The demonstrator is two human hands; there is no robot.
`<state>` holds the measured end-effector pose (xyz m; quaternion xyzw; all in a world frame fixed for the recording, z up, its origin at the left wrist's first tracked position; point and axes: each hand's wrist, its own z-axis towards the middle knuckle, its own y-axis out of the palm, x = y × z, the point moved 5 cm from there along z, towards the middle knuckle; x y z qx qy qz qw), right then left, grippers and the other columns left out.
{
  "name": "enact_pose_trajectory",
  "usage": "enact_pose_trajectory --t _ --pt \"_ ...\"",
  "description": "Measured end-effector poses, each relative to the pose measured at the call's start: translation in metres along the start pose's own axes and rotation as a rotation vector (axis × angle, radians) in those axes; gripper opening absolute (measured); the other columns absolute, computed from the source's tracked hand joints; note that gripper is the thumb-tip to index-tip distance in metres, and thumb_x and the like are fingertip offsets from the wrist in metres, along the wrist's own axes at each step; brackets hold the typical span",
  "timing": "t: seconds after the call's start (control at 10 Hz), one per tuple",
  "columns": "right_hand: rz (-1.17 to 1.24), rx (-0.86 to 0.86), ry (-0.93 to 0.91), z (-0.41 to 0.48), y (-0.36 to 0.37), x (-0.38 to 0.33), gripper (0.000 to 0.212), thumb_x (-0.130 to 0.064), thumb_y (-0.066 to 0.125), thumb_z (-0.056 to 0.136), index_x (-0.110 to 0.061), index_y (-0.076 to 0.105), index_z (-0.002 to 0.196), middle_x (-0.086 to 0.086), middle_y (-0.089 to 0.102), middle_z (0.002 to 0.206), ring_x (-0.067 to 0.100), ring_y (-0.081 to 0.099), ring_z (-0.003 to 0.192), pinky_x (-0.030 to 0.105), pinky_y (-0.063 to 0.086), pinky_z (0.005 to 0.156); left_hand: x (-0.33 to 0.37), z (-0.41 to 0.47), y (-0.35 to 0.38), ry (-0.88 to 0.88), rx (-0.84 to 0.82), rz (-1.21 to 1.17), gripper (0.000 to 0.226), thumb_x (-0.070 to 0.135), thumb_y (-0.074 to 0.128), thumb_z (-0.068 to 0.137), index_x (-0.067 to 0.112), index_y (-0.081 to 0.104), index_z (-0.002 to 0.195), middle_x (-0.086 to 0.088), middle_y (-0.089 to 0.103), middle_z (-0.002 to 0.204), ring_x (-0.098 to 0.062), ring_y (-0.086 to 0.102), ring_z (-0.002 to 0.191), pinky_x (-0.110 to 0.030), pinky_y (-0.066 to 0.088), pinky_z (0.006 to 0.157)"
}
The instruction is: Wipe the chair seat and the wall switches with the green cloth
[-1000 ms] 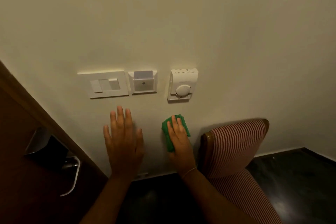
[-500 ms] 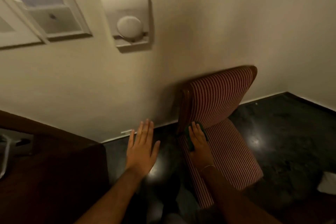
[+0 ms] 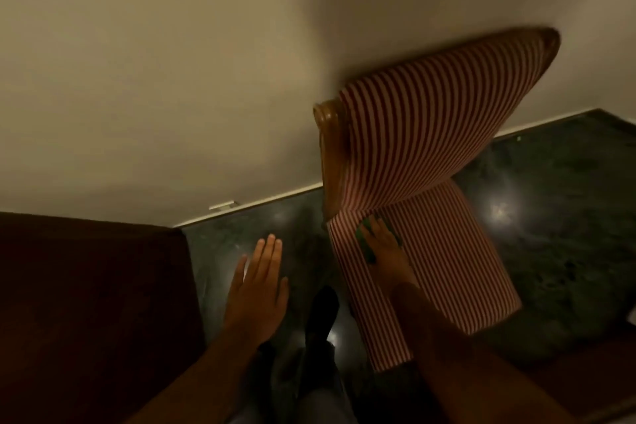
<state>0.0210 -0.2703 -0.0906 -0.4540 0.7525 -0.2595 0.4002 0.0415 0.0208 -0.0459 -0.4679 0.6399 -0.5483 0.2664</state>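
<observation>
A red-and-white striped chair stands against the wall, its seat (image 3: 444, 262) running toward me and its padded back (image 3: 430, 134) above. My right hand (image 3: 387, 248) lies flat on the rear of the seat, pressing the green cloth (image 3: 365, 244) down; only the cloth's edges show around my fingers. Left of the chair my left hand (image 3: 256, 289) hovers over the dark floor, fingers spread and holding nothing. The wall switches are out of view.
A dark wooden surface (image 3: 93, 303) fills the lower left. The floor (image 3: 557, 217) is dark polished stone with light glints. My dark shoe (image 3: 321, 311) stands between my hands. A cream wall (image 3: 172, 79) rises behind the chair, with a small fitting (image 3: 223, 205) at its skirting.
The view has tilted down from the wall switches to the chair. My right hand took the cloth from the wall to the seat and stays at the seat's rear. My left hand dropped beside it.
</observation>
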Motion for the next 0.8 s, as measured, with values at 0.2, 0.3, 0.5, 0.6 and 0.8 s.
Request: enact_pose_trajectory --t 0.2,0.3,0.5,0.6,0.8 --pt "-0.099 -0.116 -0.018 0.031 0.022 0.019 0.085 0.0 0.052 0.1 -0.021 0.005 0.169 0.006 -0.014 0.176 0.031 -0.012 0.164 0.043 0.004 0.131 0.008 0.017 0.028 0.019 -0.17 -0.021 0.093 0.047 0.04 0.102 0.019 -0.006 0.178 -0.001 -0.009 0.187 -0.022 -0.012 0.172 -0.048 -0.004 0.139" --pt "-0.08 -0.167 -0.006 0.03 0.037 0.021 0.085 -0.004 0.051 0.103 -0.02 -0.001 0.168 0.008 -0.017 0.176 0.032 -0.016 0.163 0.044 0.001 0.133 0.012 0.02 0.033 0.013 -0.19 -0.004 0.099 0.046 0.048 0.105 0.024 -0.02 0.174 0.001 -0.019 0.186 -0.02 -0.024 0.17 -0.04 -0.026 0.132" --pt "-0.169 -0.194 0.017 0.021 0.038 0.018 0.098 -0.044 0.057 0.103 -0.019 -0.013 0.167 0.01 -0.021 0.175 0.031 -0.017 0.163 0.047 -0.004 0.132 0.019 0.019 0.038 0.013 -0.231 0.002 0.1 0.05 0.053 0.108 0.024 -0.018 0.173 0.001 -0.017 0.185 -0.021 -0.022 0.169 -0.036 -0.038 0.125" --pt "-0.227 -0.167 -0.004 0.011 0.03 0.005 0.101 -0.061 0.05 0.102 -0.018 -0.013 0.167 0.007 -0.022 0.174 0.029 -0.017 0.163 0.047 -0.004 0.133 0.015 0.015 0.027 -0.003 -0.223 0.004 0.098 0.05 0.057 0.106 0.019 -0.001 0.178 -0.003 -0.003 0.188 -0.024 -0.009 0.172 -0.039 -0.028 0.131" --pt "-0.159 0.089 -0.041 -0.011 -0.005 -0.053 0.09 -0.062 0.045 0.103 -0.019 0.003 0.169 0.008 -0.002 0.178 0.028 -0.002 0.165 0.047 0.004 0.132 -0.004 0.008 -0.033 -0.052 -0.037 -0.011 0.09 0.051 0.061 0.1 0.012 0.033 0.177 -0.008 0.025 0.185 -0.027 0.019 0.171 -0.049 0.008 0.136"
